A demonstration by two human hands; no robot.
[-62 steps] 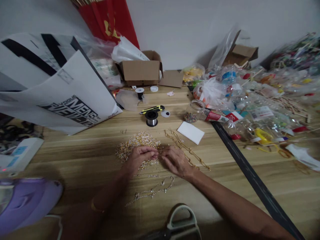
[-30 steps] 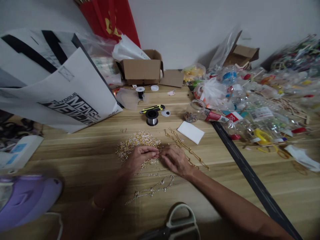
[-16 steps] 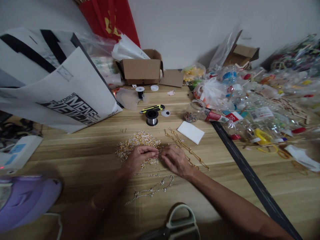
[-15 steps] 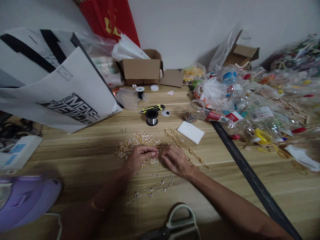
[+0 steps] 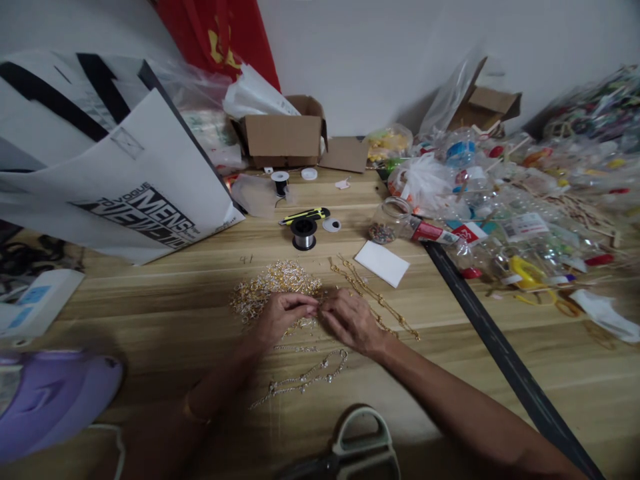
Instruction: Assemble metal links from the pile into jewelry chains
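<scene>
My left hand and my right hand meet at their fingertips over the wooden table, both pinched on a small gold piece too small to make out. Just beyond them lies a heap of small gold and silver jewellery parts. A gold chain runs out to the right from under my right hand. A silver chain lies on the table just below my hands.
A spool of wire, a yellow utility knife, a white card and a glass jar of beads lie beyond. A white shopping bag lies left, a cardboard box behind, plastic-bag clutter right. A purple object sits near left.
Both hands stay pinched together at the same spot; only the view has shifted slightly.
</scene>
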